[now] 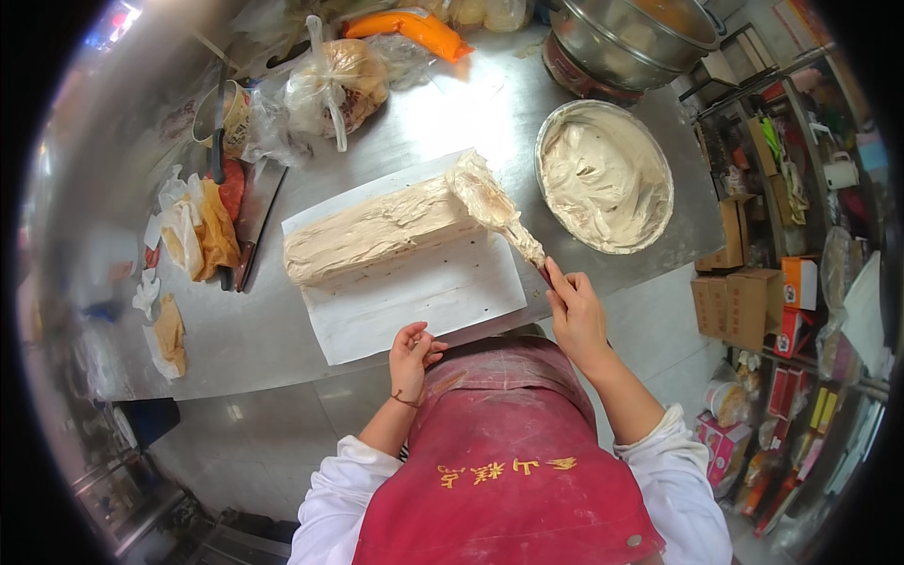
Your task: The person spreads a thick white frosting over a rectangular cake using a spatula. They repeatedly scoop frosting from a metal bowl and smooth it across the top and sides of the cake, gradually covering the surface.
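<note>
A long cake block (374, 229) coated in pale beige cream lies on white paper (424, 296). My right hand (575, 311) grips the dark red handle of a spatula (500, 210); cream covers its blade and part of the handle. The blade rests at the right end of the cake block. Close to the paper's front edge is my left hand (415, 357), holding nothing, its fingers loosely curled and apart. To the right stands a round metal bowl (669, 185) with the same cream (600, 180) inside, smeared up its walls.
On the steel table (247, 332), a wide-bladed knife (258, 219) lies left beside crumpled wrappers (198, 226). Behind are a tied plastic bag (335, 88), an orange piping bag (409, 30) and a metal steamer pot (628, 46). Shelves with cardboard boxes (738, 304) stand right.
</note>
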`<state>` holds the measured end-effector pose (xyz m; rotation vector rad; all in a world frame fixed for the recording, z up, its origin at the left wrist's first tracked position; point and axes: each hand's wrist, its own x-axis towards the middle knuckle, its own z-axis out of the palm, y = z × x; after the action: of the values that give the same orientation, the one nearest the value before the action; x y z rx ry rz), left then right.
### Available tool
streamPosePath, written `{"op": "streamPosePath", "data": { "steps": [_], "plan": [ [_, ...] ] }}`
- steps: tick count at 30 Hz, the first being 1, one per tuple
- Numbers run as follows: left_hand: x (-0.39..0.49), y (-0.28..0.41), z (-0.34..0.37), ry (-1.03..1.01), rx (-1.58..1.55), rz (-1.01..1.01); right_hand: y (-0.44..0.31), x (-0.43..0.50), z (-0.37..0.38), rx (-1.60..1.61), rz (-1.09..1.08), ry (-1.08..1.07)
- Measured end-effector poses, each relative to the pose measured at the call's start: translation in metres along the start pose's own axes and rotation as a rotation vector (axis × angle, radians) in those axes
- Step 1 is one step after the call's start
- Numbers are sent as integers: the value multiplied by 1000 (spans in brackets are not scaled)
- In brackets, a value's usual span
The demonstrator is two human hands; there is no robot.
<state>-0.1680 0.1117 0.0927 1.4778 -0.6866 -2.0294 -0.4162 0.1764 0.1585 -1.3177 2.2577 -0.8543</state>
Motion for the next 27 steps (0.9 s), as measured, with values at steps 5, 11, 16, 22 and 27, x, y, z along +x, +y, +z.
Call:
{"op": "streamPosePath", "data": {
  "steps": [5,11,16,22,27],
  "plan": [
    [-4,3,-20,-1,-27,-10,-20,-6,21,-128,-57,-11],
    [0,8,-30,-33,-45,17,-48,-22,28,-92,-118,-134],
    [2,11,-34,-12,-59,36,-49,-6,4,-275,-152,-30],
    [1,11,-33,-12,-83,25,-38,19,-11,-438,-79,-64],
    [2,9,-31,-16,-85,30,-13,35,-15,-151,163,-179]
  ]
}}
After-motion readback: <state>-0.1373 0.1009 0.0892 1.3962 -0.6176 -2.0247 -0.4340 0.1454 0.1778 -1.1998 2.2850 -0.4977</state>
